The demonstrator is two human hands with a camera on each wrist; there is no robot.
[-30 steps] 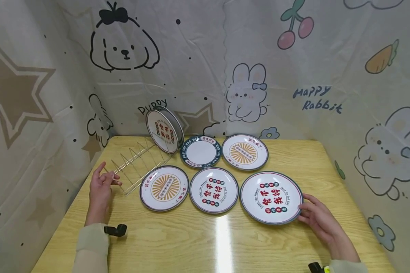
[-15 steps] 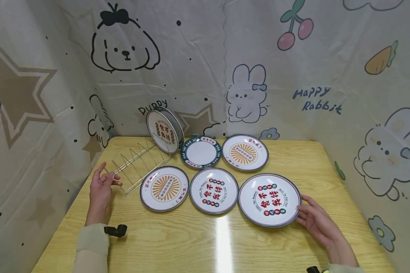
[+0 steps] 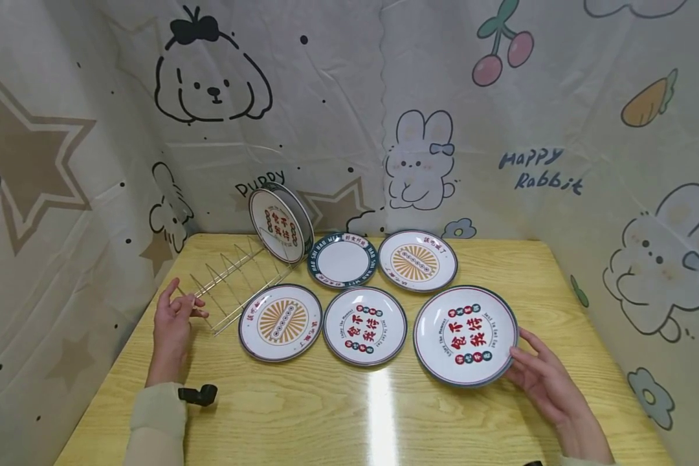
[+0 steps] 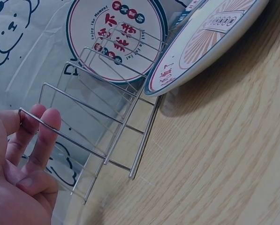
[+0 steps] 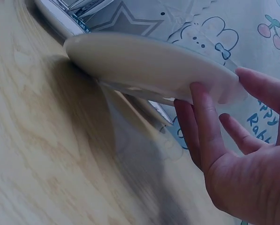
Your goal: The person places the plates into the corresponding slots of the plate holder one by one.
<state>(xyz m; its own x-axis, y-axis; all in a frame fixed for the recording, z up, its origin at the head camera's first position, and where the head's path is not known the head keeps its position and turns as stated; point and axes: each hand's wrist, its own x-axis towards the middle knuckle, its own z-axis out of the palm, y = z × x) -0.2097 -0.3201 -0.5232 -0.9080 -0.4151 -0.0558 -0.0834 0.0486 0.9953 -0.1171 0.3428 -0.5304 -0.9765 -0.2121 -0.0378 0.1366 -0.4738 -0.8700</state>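
My right hand (image 3: 544, 382) grips a large white plate (image 3: 466, 336) by its right edge, thumb on the rim and fingers beneath. This plate, with red characters and a dark rim, is lifted off the table and tilted in the right wrist view (image 5: 149, 65). At the left, my left hand (image 3: 173, 323) pinches the near end wire of a metal wire dish rack (image 4: 90, 110). Plates with red characters (image 3: 276, 225) stand upright in the rack's far end; how many is hard to tell.
On the wooden table (image 3: 303, 414) lie a sunburst plate (image 3: 281, 322), a smaller red-character plate (image 3: 365, 326), a green-rimmed plate (image 3: 343, 259) and another sunburst plate (image 3: 418, 261). A printed curtain (image 3: 338, 84) encloses the back and sides.
The large plate in my right hand shifted slightly left and nearer, then rose and tilted up toward the right. My left hand and the rack have stayed put.
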